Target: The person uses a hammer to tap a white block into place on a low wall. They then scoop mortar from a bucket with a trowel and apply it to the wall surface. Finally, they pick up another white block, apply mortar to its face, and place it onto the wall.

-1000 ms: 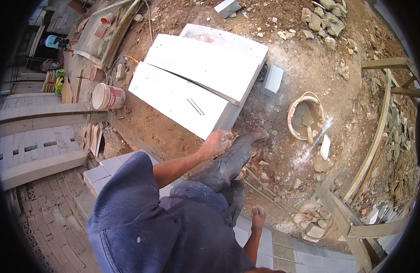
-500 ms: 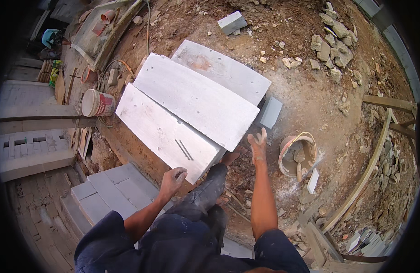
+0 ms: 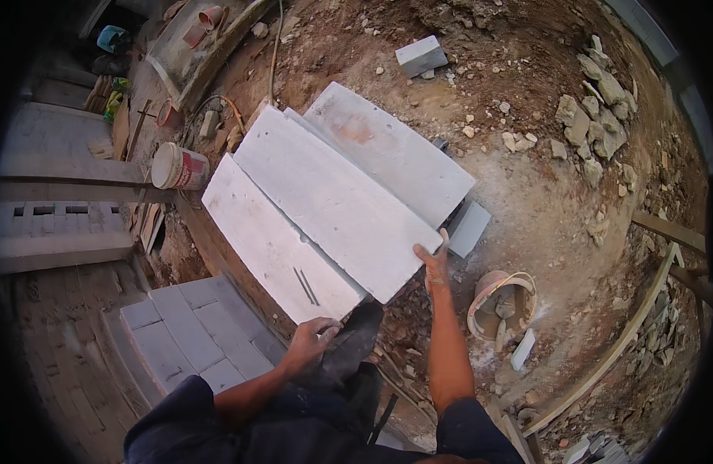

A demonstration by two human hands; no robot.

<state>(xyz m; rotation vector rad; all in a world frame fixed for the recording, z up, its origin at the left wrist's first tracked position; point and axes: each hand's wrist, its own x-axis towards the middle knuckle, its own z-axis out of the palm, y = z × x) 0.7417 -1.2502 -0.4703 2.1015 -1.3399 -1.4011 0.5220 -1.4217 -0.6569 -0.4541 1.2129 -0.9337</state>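
Three long pale concrete blocks lie side by side in front of me: a left block [image 3: 271,247], a middle block [image 3: 333,201] and a far block [image 3: 395,143]. My right hand [image 3: 435,267] grips the middle block's right near corner, thumb over the top and fingers along its side. At the near end of the left block, my left hand [image 3: 314,340] is closed with its fingers curled. It is right at the block's edge; what its fingers hold, if anything, is hidden. Two thin dark rods [image 3: 305,286] rest on top of the left block.
Right of the blocks stands a mortar bucket [image 3: 480,298] with a trowel [image 3: 505,308] inside. A small grey block [image 3: 469,228] touches the stack's right side. Paving-like blocks [image 3: 190,329] sit at lower left, a white bucket [image 3: 179,166] beyond. Rubble [image 3: 600,116] lies far right.
My right hand has moved from beside the bucket onto the middle block's corner. My left hand has come slightly nearer me, along the left block's end. The view has shifted a little.
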